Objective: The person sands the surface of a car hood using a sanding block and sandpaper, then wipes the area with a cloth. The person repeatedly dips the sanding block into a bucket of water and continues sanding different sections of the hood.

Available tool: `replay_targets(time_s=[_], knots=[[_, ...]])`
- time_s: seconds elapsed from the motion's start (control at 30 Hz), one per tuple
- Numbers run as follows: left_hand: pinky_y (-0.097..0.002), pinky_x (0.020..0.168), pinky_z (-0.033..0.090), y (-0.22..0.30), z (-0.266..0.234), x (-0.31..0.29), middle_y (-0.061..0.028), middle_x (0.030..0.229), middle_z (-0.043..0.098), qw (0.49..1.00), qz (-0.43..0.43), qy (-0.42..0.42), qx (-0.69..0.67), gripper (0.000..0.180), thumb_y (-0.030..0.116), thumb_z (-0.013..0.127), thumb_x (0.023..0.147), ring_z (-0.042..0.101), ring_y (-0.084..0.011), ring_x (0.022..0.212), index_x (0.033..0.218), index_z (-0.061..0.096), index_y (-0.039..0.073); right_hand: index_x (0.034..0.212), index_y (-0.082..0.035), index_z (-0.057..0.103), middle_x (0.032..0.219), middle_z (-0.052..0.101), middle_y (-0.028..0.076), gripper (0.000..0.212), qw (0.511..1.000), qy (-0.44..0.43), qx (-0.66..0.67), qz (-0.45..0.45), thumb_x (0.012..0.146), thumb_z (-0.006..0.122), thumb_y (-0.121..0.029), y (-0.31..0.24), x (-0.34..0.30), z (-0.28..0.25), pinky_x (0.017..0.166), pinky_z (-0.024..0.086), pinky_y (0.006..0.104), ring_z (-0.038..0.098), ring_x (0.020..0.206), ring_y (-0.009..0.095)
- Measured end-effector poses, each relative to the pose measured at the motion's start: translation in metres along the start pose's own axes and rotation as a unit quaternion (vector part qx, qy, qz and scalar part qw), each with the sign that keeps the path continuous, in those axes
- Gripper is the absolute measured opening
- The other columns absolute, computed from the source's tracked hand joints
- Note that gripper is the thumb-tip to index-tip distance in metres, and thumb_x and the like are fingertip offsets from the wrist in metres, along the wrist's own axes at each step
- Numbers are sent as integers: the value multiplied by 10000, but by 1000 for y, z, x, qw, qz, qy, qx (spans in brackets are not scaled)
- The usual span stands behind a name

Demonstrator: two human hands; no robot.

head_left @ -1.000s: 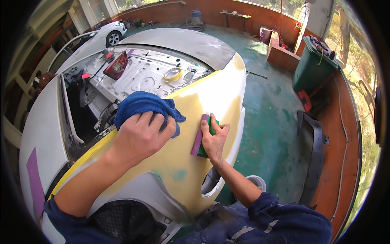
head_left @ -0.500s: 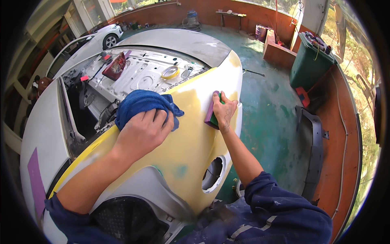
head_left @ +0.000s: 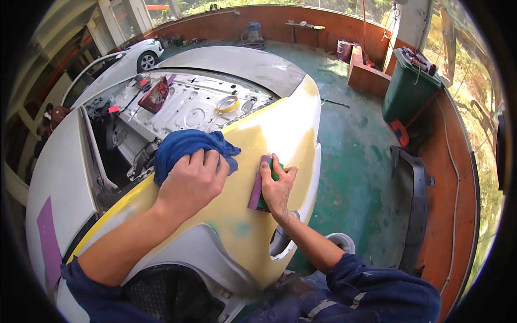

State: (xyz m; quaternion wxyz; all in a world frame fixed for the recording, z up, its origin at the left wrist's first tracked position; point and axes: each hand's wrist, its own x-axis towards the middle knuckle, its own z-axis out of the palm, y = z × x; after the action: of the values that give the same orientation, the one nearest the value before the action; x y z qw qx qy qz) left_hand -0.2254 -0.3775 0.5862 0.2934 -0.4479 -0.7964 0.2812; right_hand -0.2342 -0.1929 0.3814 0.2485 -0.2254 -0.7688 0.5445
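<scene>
A car body panel [head_left: 237,207] with yellowish filler and white patches stretches beneath both of my hands. Bunched under my left hand [head_left: 194,180] is a blue cloth [head_left: 180,151], gripped at the panel's upper edge beside the open rear bay. My right hand [head_left: 277,188] closes round a green sanding block [head_left: 275,171] faced with purple sandpaper [head_left: 257,185]. The block lies against the filler, above a round hole [head_left: 283,237] in the panel. My right forearm partly covers that hole.
A roll of yellow tape [head_left: 227,104] and a red tail light [head_left: 154,96] lie on the bare metal shelf. On the right are a dark bumper piece [head_left: 416,210] and a green bin [head_left: 410,86]. A white bucket [head_left: 344,242] stands by my right arm.
My right hand has slid the sanding block down and left across the panel, toward me. My left hand stays on the cloth, almost in place.
</scene>
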Motion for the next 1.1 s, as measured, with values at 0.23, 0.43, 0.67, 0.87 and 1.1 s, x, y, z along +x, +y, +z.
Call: replay_targets(time_s=[0.23,0.43,0.67,0.87,1.1], knots=[[-306,641,478,3,1,14,-44,877,585,999,9,33,2,286,161,699,819,634,-200,824,1086,708,60,1404,-81,726,1126,498,199,587,999,43,2,22,956,719,-460,-13,106,-4,1058,428,449,500,1152,377],[-302,649,481,-4,-6,4,-41,876,587,1000,6,4,5,278,166,702,817,637,-196,825,1077,704,65,1384,-72,740,1042,487,176,558,997,1,44,-69,948,749,-419,-18,76,13,1014,432,413,473,1049,332],[-303,653,484,0,7,1,-39,875,583,1000,13,6,-12,273,161,700,818,632,-193,823,1072,706,62,1413,-78,721,1069,457,157,536,997,-30,22,-62,971,732,-381,-7,23,8,1040,422,428,476,1066,332],[-308,647,483,-3,-2,11,-44,887,594,1000,18,18,-9,285,162,700,818,638,-197,832,1083,713,59,1394,-28,718,1030,489,140,535,995,-10,62,-80,967,744,-350,-41,118,3,934,452,385,501,991,273],[-302,628,468,-7,-5,5,-39,884,578,1000,8,-4,-8,297,164,696,824,626,-195,813,1104,712,67,1400,-43,720,1050,490,145,536,980,-42,113,-156,927,775,-291,-17,11,9,957,468,418,508,1002,300]])
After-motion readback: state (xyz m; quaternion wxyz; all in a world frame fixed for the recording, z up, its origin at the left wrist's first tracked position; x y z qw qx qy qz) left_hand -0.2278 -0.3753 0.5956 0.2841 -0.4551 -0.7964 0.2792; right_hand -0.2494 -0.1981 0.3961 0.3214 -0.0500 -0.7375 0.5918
